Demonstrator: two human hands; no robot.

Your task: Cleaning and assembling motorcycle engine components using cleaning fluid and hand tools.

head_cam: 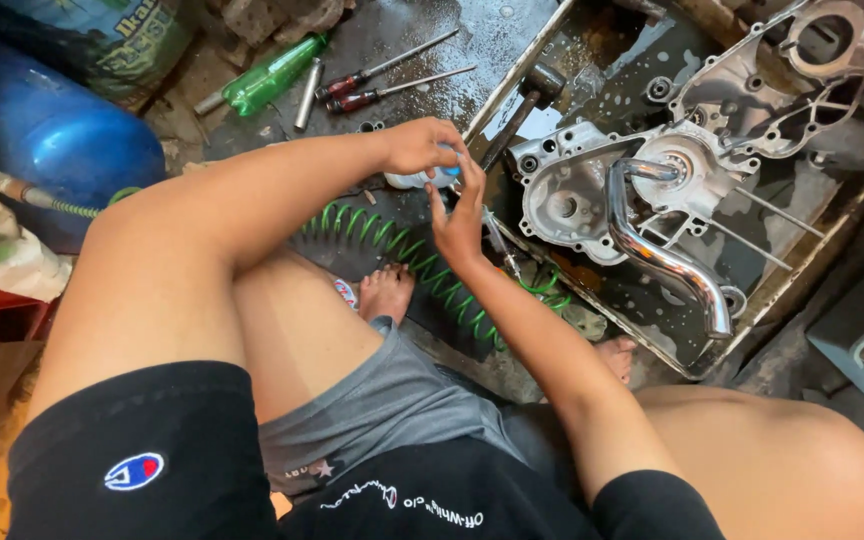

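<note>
My left hand is curled over a small white and blue tub on the wet dark floor, gripping it from above. My right hand reaches up beside it with its fingertips at the tub's blue top, and whether a small part is pinched there cannot be told. A green coiled hose lies just below both hands, running past my bare foot. To the right, a grey metal engine cover rests in a shallow metal tray, with a bent chrome lever on it.
A hammer lies against the tray's edge. Two red-handled screwdrivers, a metal socket and a green plastic bottle lie at the back. A blue tank stands at the left. A second engine casing sits at top right.
</note>
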